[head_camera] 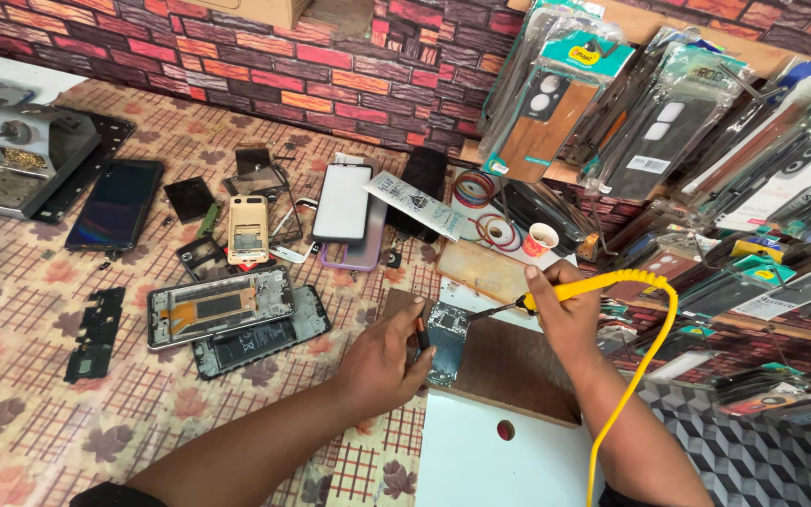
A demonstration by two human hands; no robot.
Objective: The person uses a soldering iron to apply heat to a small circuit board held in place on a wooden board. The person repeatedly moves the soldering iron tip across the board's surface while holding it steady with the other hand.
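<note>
My left hand (pixel 382 361) pinches the left edge of a small blue-green circuit board (pixel 446 340) that lies on a brown wooden board (pixel 518 371). A thin dark tool sits between its fingers; I cannot tell what kind. My right hand (pixel 563 314) grips a yellow soldering iron (pixel 582 286). Its dark tip touches the top right of the circuit board. The iron's yellow cord (pixel 645 366) loops down past my right forearm.
An opened phone frame (pixel 220 307) and another with a battery (pixel 265 340) lie left of my hands. Several phones, screens and small parts are scattered beyond. A soldering station (pixel 25 155) stands far left. Packaged phone cases (pixel 556 94) hang at the right. A white board (pixel 504 451) lies below.
</note>
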